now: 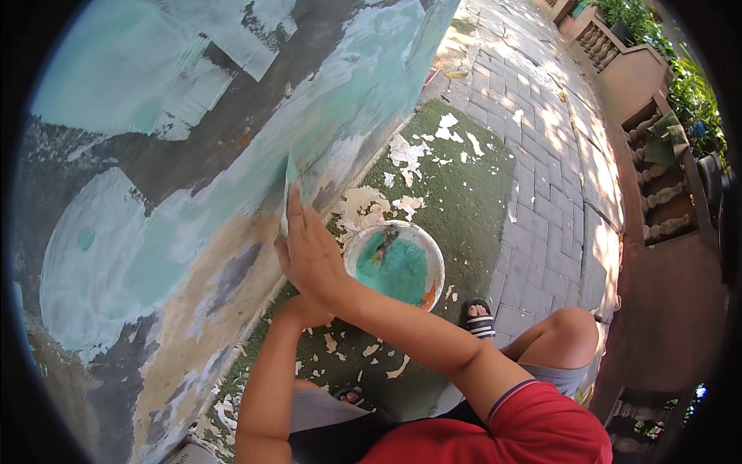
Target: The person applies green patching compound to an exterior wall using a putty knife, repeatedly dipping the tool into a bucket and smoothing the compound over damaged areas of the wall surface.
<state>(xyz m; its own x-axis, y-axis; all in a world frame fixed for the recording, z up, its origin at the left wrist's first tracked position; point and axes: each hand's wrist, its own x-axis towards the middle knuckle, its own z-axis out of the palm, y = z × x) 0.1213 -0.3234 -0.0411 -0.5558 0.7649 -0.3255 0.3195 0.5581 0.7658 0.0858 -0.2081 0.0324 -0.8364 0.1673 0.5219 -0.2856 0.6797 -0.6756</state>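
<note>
Against the wall (pixel 185 224), which is patched with pale green and white filler, my right hand (pixel 313 251) grips a putty knife (pixel 289 174). Its thin blade appears almost edge-on and touches the green smear, with my index finger stretched along it. My left hand (pixel 305 312) is tucked below my right wrist, close to the wall; its fingers are hidden, and whether it holds anything does not show. Just right of my right hand stands a round white bucket (pixel 438 267) with turquoise paste (pixel 398 271) inside. A tool with a dark handle (pixel 386 241) leans in the paste.
Peeled paint flakes (pixel 406 155) litter the green mat (pixel 471 189) along the wall's foot. Grey paving (pixel 541 201) runs off to the right, toward a brownish balustrade (pixel 665 209) with plants (pixel 692 108). My sandalled foot (pixel 479 317) rests near the bucket.
</note>
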